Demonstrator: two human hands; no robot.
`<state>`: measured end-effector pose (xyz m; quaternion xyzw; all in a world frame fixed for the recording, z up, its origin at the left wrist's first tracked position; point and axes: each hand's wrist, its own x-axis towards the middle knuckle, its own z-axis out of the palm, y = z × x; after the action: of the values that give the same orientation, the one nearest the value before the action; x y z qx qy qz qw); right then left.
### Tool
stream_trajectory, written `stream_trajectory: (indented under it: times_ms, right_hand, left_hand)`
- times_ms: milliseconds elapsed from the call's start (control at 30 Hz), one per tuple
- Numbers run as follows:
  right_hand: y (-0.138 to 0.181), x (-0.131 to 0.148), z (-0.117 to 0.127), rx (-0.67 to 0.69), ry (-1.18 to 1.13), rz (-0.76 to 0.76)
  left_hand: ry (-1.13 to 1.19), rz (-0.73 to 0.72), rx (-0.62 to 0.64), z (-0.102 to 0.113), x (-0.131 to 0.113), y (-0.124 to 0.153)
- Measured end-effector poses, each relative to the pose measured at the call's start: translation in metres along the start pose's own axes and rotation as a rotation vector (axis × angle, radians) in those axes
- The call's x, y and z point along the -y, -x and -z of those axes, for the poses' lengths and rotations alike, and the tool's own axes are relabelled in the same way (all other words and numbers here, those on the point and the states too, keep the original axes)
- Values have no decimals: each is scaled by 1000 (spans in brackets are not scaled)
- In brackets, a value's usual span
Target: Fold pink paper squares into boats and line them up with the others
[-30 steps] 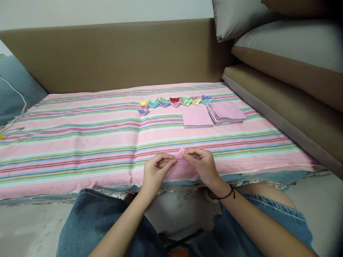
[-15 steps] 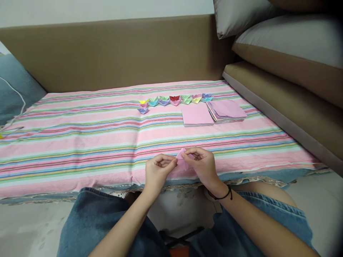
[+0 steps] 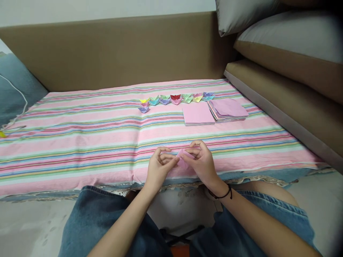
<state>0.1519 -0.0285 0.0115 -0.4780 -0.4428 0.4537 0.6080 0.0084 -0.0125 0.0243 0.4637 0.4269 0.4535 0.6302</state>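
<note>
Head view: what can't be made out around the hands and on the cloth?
Hidden: pink paper, largely covered by the left hand and right hand pinching it; fold shape unclear.
Too small: folded figures in the far row; form unclear.
Cut off: yellow thing at the left edge.
All in the head view.

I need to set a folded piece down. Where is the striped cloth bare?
Bare: the striped cloth left of the left hand, and the strip from the right hand up to the pink paper stacks. Crowded: far middle, where the row of folded boats meets the stacks.
</note>
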Motion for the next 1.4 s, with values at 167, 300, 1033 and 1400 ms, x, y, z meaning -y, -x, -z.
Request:
stream_trajectory:
  times_ms: [167,300,1033,1400]
  right_hand:
    - [1,-1,-1,29,-36,-36]
    - [0,-1,-1,35,-57,-50]
    - [-5,1,3,126,-148,-75]
    - [-5,-2,7,182,-52,-23]
  left_hand:
    - [-30,-21,-30,1,-2,1]
    - [-30,-41,-33,2,-3,0]
    - [-52,-172,-82,0,-5,0]
    - [-123,-194,-65,-1,-5,3]
